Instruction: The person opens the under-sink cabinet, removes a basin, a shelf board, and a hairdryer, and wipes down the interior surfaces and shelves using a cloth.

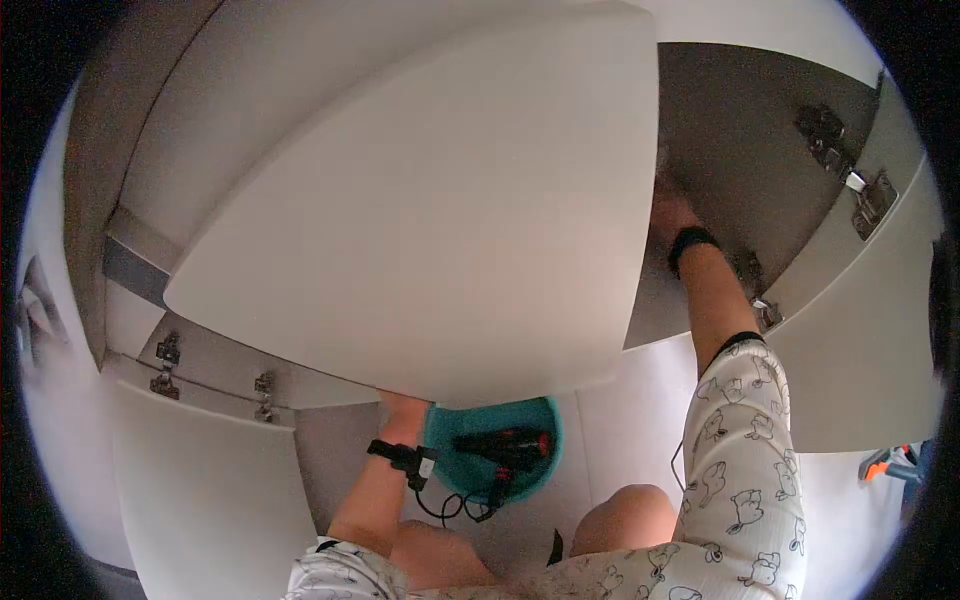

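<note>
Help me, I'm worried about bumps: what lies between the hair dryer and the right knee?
The head view shows the side of the teal basin, then bare floor, between the hair dryer and the right knee.

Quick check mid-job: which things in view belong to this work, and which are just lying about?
Likely the job:
right hand, reaching into the open cabinet
left hand, mostly hidden by the white panel

Seemingly lying about:
teal basin with hair dryer, though near the left hand, contact unclear
orange-and-blue item
</note>
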Demonstrator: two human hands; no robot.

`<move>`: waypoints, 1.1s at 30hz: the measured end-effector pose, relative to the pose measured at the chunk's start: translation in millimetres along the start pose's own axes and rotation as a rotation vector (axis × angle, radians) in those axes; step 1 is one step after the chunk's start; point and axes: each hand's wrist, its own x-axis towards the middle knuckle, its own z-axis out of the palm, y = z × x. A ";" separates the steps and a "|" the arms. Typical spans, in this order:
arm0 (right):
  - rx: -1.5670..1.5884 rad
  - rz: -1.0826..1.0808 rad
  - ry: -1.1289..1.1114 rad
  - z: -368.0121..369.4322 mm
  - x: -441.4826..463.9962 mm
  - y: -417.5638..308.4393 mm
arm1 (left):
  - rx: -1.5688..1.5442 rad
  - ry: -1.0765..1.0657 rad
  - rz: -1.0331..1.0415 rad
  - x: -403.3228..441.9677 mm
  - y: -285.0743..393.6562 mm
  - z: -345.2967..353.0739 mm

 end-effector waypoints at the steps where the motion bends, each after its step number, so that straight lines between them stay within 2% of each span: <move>1: -0.124 -0.072 0.010 13.9 5.4 3.1 | -0.046 -0.024 -0.029 -0.1 -7.6 9.1; 3: -0.370 -0.213 0.027 40.5 13.6 6.8 | 0.275 -0.022 0.063 -8.5 -29.6 36.6; 5: -0.493 -0.282 0.035 39.5 11.9 -8.1 | 0.224 0.028 0.061 -0.8 -10.2 16.4; 7: -0.454 -0.144 -0.352 11.1 -3.9 -56.1 | 0.171 0.077 0.054 3.2 9.2 -9.5; 12: -0.459 -0.266 -0.187 40.9 -0.9 -53.7 | -0.099 0.269 0.036 10.1 24.9 -27.3; 13: -0.457 -0.268 -0.178 38.3 -0.7 -50.6 | -0.102 0.275 0.026 11.6 21.3 -24.9; 15: -0.453 -0.206 -0.178 26.7 1.0 -43.0 | 0.079 0.217 0.196 3.5 6.5 -27.2; 16: -0.453 -0.168 -0.180 22.1 0.5 -37.7 | 0.085 0.203 0.186 -3.8 9.7 -30.0; 18: -0.459 -0.154 -0.157 14.2 -5.0 -38.2 | -0.121 0.292 0.003 11.2 42.1 -61.3; 24: -0.410 -0.370 -0.266 25.3 -65.6 -44.7 | -0.170 0.275 -0.029 4.9 37.7 -50.4; 25: -0.403 -0.401 -0.285 22.7 -73.7 -45.4 | -0.205 0.173 -0.136 8.7 53.7 -75.0; 26: -0.388 -0.443 -0.306 17.7 -79.4 -47.2 | -0.201 0.170 -0.139 13.1 45.9 -68.2; 28: -0.353 -0.486 -0.340 4.6 -93.6 -46.0 | -0.156 0.285 0.039 10.8 29.5 -46.3; 29: -0.330 -0.501 -0.349 -4.1 -100.2 -44.8 | -0.067 0.278 -0.071 8.9 37.8 -48.5; 32: -0.143 -0.417 -0.346 -28.6 -122.9 -35.6 | -0.136 0.247 -0.195 11.2 36.8 -42.7; 33: -0.028 -0.333 -0.341 -36.6 -131.5 -31.2 | -0.131 0.210 -0.080 10.8 30.3 -39.6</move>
